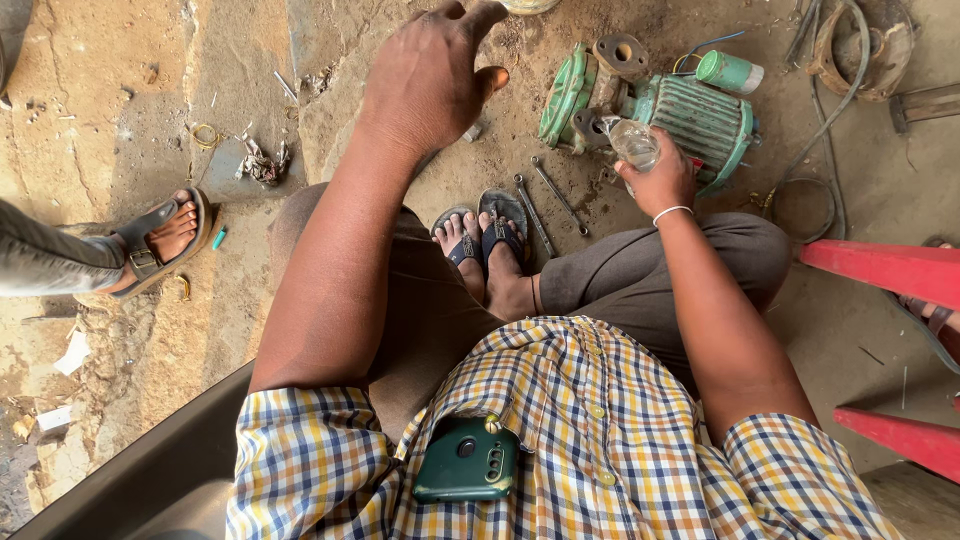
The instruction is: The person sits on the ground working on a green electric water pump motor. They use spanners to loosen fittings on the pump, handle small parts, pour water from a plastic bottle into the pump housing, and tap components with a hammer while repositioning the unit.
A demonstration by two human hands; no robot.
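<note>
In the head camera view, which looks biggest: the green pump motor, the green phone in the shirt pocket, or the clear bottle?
1. Green pump motor.
2. Green phone, though it sits nearest the camera, so unsure.
3. Clear bottle, in the right hand.

Our right hand (pixel 662 180) grips a clear plastic bottle (pixel 634 143) beside the green ribbed pump motor (pixel 690 112); left hand (pixel 430 75) hovers spread over dirt.

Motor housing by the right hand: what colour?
Green, worn and dusty, on the motor housing; the head view shows it best.
</note>
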